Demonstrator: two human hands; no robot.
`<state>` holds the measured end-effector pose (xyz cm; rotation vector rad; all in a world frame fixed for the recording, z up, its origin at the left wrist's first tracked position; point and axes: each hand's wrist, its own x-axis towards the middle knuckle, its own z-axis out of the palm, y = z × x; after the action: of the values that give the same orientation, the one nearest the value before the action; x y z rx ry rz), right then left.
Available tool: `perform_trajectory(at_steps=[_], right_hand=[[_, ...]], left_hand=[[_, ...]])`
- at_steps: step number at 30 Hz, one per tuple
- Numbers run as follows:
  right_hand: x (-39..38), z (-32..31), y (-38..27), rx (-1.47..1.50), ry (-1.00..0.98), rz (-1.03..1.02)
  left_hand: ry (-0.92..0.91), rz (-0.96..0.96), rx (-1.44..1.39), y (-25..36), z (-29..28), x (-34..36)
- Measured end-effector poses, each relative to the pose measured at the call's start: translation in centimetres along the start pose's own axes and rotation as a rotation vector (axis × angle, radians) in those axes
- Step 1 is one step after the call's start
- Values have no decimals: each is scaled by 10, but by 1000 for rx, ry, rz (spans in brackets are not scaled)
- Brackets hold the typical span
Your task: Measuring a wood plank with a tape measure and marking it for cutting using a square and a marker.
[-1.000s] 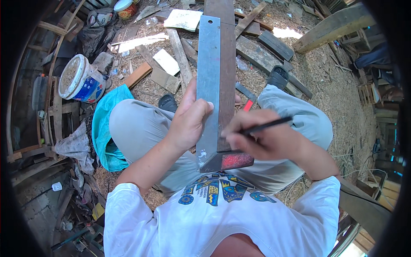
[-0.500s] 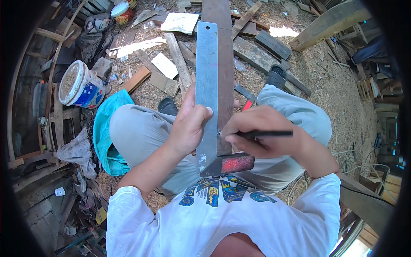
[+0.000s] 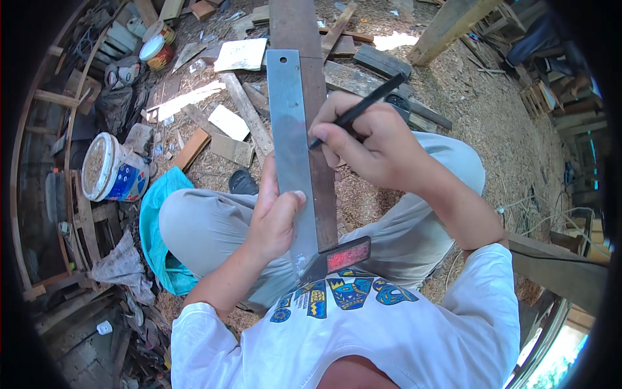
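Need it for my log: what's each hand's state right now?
Left hand: closed, holding the square against the board.
Right hand: closed, holding the pen.

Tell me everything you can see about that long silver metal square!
The metal square has a long, flat, silver-grey blade with a small hole near its far end and whitish marks near the other. Its dark handle has a red panel and sits across the near end of the brown board. The blade lies along the board, pointing away from the person. The left grip's thumb rests on it.
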<state>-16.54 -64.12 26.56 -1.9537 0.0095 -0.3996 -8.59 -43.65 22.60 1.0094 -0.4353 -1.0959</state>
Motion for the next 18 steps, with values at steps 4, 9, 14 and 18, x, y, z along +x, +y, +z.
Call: perform_trajectory(at_steps=[4,9,14,18], right_hand=[[9,-15,-6,-13,62,68],[18,-28,-2,-93,206,-1],[22,-36,4,-218,338,-114],[25,-35,4,-234,418,-156]], left_hand=[[-54,-19,-36,0,5,-3],[-90,28,67,-6,4,-5],[-83,-12,67,-7,9,-10],[-115,-65,107,-5,9,-9]])
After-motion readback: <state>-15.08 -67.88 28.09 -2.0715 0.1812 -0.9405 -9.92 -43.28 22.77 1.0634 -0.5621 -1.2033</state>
